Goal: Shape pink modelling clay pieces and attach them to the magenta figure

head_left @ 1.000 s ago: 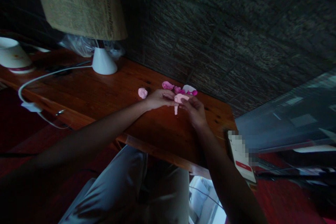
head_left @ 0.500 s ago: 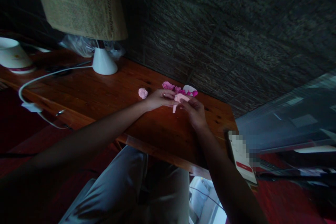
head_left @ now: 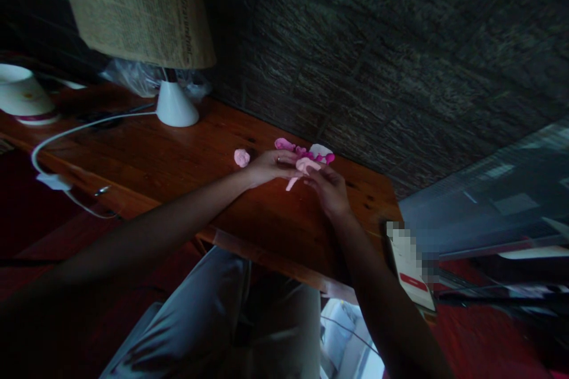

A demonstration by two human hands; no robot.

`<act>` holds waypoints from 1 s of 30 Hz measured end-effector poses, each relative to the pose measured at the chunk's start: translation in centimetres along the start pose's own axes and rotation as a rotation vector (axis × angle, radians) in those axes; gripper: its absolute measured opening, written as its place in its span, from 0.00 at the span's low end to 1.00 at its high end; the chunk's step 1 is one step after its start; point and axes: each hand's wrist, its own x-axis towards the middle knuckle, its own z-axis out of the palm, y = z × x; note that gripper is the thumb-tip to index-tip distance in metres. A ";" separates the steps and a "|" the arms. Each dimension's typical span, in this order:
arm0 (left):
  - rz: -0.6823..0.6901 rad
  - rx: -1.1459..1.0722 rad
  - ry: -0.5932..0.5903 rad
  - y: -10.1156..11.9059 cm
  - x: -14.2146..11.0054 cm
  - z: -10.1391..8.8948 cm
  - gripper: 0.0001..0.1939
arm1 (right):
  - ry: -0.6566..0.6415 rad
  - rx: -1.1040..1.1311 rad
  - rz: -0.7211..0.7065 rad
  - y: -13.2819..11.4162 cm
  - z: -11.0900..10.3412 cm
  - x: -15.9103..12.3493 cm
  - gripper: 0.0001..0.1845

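Note:
Between my two hands is a piece of light pink modelling clay (head_left: 306,164), with a thin strip of it hanging down toward the tabletop. My left hand (head_left: 269,169), a ring on one finger, has its fingertips closed on the clay's left side. From the right, my right hand (head_left: 329,189) pinches the same piece between thumb and fingers. A crumpled pink lump (head_left: 242,158) lies on the wooden table (head_left: 186,160), left of my left hand. Just behind my hands are darker pink, petal-like pieces (head_left: 285,144) and a pale flat piece (head_left: 320,151), partly hidden.
A lamp with a white base (head_left: 176,108) and newsprint shade (head_left: 142,12) stands at the back left, its white cable (head_left: 89,124) running over the front edge. A paper cup (head_left: 26,95) is at far left. A stone wall (head_left: 355,59) rises behind; a white box (head_left: 411,266) sits at right.
The hanging strip of pink clay has swung to the left and now slants. My fingers have shifted slightly around the piece; the other things are where they were.

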 end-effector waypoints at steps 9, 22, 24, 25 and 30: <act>-0.012 0.074 -0.039 -0.2 -0.1 -0.2 0.11 | -0.049 -0.007 -0.002 0.0 0.1 0.0 0.15; 0.100 0.079 0.176 -0.1 0.1 0.1 0.15 | 0.025 -0.139 -0.099 -0.3 0.4 -0.2 0.15; 0.128 0.115 0.191 -0.2 0.1 0.1 0.14 | 0.012 -0.151 -0.096 -0.3 0.4 -0.2 0.15; 0.145 0.145 0.195 -0.2 0.1 0.2 0.14 | 0.005 -0.160 -0.098 -0.4 0.4 -0.3 0.15; 0.227 0.287 0.193 -0.2 0.0 0.2 0.12 | -0.005 -0.178 -0.108 -0.8 0.5 -0.6 0.16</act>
